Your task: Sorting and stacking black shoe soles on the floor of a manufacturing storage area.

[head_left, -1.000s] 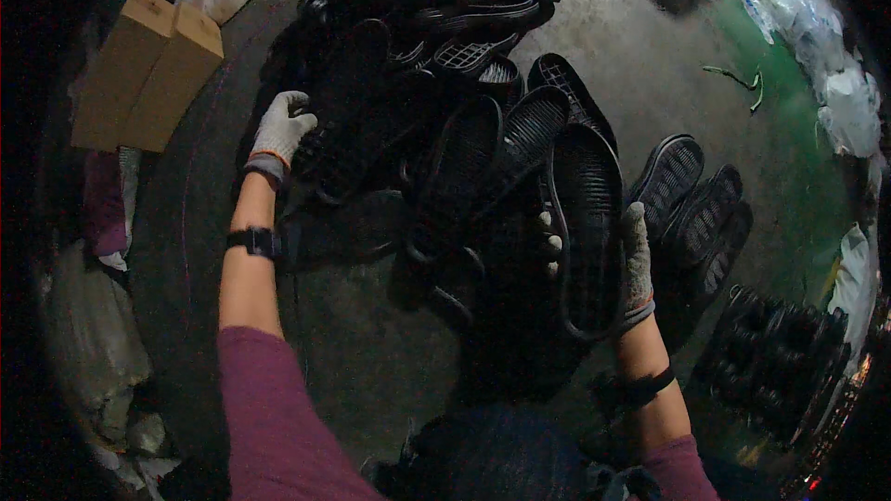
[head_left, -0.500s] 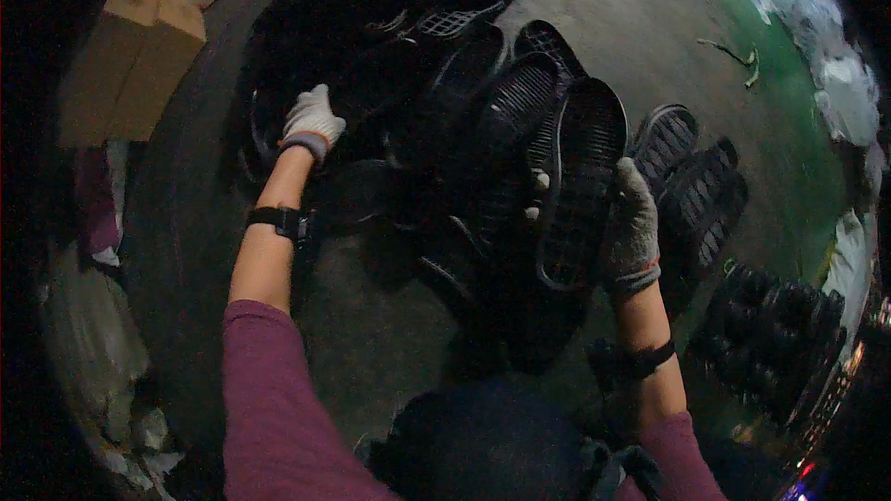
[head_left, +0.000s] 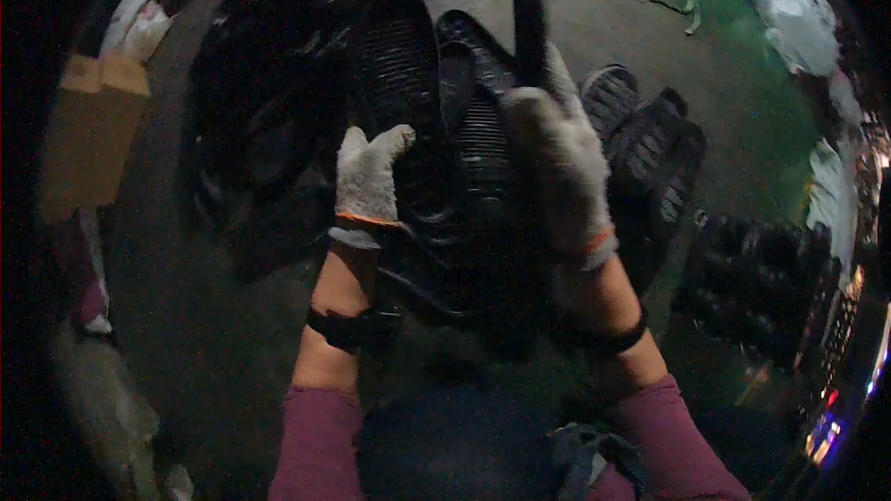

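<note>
1. The right hand [head_left: 568,153] grasped a held sole [head_left: 530,19] near its lower end, thumb on the near side and the other fingers mostly hidden behind. The sole stood on edge above the floor [head_left: 585,0], toward the upper middle of the view; that grip probably let one hand carry its length without touching its neighbors.

2. The left hand [head_left: 369,176] lay over the left edge of a ribbed sole [head_left: 401,60], thumb apart from the fingers. Whether they pinched the rim or only rested there could not be told. The placing suggested the edge was the easiest part to take hold of.

3. Behind the left hand, a dark pile [head_left: 269,65] spread across the floor, its pieces overlapping, perhaps simply heaped to save room. To the right, several patterned soles [head_left: 640,139] lay fanned and overlapping, apparently so that each remained within reach.

4. The held sole showed as a narrow black strip, paler along its upper edge and slightly blurred. The ribbed sole was black, long and rounded at the top, with crosswise ridges inside a raised rim.
</note>
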{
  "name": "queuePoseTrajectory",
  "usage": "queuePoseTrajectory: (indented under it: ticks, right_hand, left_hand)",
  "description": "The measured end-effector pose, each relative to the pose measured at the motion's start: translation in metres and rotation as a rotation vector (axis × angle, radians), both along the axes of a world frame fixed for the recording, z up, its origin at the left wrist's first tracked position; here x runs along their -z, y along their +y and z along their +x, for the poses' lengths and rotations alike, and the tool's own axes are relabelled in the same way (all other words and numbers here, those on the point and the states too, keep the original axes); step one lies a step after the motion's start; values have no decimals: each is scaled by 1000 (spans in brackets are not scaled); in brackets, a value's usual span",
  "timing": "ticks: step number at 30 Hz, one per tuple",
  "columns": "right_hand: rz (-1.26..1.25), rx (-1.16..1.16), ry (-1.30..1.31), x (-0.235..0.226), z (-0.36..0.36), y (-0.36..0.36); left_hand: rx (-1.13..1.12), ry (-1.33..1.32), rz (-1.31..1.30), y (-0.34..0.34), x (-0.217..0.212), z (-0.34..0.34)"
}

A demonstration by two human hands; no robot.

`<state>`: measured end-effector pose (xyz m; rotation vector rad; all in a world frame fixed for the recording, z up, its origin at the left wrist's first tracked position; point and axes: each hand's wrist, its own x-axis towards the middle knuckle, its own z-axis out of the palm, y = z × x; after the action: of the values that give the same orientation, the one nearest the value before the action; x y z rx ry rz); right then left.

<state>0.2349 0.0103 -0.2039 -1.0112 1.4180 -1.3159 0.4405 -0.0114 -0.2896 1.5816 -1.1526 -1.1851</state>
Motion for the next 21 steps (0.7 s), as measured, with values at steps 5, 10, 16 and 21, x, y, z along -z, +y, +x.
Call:
queuePoseTrajectory:
  ticks: [5, 10, 16, 21]
  right_hand:
    - [-123, 154, 1142, 0, -5, 0]
    - [213, 66, 1146, 37, -11, 21]
    - [15, 124, 364, 68, -67, 32]
    - [346, -102, -1029, 35, -153, 67]
  left_hand:
    - [-8, 855, 76, 21, 19, -80]
    - [70, 709, 77, 48, 35, -120]
    - [310, 297, -126, 19, 11, -104]
    - [941, -485, -1218, -41, -90, -116]
